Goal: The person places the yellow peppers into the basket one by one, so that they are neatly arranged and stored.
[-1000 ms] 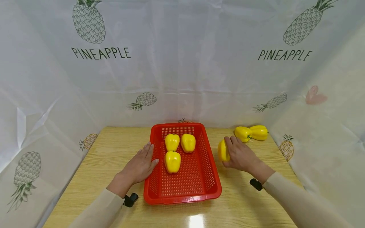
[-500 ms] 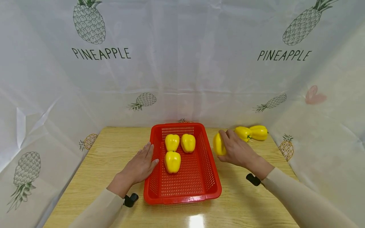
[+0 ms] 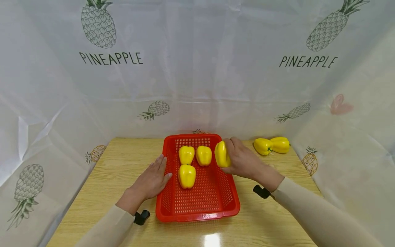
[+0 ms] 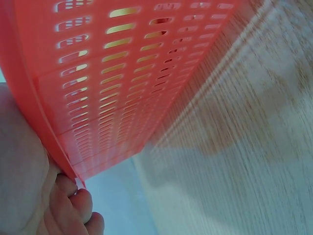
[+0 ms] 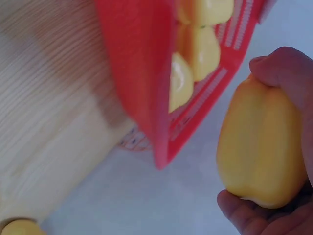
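My right hand [image 3: 242, 159] grips a yellow bell pepper [image 3: 222, 155] over the right rim of a red plastic basket [image 3: 197, 216]. In the right wrist view, thumb and fingertips hold that pepper [image 5: 261, 142] at its two ends. Three more yellow peppers sit inside the basket: one at the back left [image 3: 186, 155], one at the back right [image 3: 204, 156] and one in front [image 3: 187, 176]. My left hand [image 3: 151, 180] rests on the basket's left rim, fingers straight; the left wrist view shows its fingers [image 4: 68, 210] at the rim's edge.
Two yellow peppers [image 3: 271, 145] lie touching at the table's back right corner. The wooden table [image 3: 123, 161] is bounded by a pale sheet [image 3: 197, 79] with pineapple prints at the back and sides. Each wrist bears a black camera.
My right hand has lifted the pepper and carried it left, from the table beside the basket to over its right rim. The left hand and the basket have stayed in place.
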`<act>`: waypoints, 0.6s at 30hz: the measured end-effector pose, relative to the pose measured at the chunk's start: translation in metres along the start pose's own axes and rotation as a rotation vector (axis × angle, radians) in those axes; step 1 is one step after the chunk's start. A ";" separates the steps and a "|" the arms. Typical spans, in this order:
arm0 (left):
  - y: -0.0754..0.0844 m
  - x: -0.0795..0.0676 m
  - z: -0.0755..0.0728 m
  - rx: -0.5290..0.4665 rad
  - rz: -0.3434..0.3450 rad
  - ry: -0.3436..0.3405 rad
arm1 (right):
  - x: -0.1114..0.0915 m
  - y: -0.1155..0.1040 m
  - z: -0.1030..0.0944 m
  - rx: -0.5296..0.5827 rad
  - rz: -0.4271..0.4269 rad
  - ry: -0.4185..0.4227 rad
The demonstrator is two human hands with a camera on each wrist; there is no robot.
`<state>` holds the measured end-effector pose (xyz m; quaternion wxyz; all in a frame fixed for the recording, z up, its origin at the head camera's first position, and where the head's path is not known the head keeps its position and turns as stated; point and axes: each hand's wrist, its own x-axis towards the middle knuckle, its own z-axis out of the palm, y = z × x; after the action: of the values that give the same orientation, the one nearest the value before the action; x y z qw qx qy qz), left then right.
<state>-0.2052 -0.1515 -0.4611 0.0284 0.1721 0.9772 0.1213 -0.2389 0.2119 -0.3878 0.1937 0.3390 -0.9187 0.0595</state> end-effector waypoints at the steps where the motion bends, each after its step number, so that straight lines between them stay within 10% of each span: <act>1: 0.000 0.000 0.000 0.002 0.000 0.001 | 0.003 -0.003 0.000 0.007 -0.006 0.001; 18: -0.001 -0.001 0.000 -0.002 0.006 0.012 | 0.024 -0.029 0.029 0.064 -0.037 -0.162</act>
<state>-0.2047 -0.1522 -0.4617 0.0225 0.1741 0.9767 0.1233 -0.2459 0.1683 -0.4052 0.1088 0.3655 -0.9226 0.0575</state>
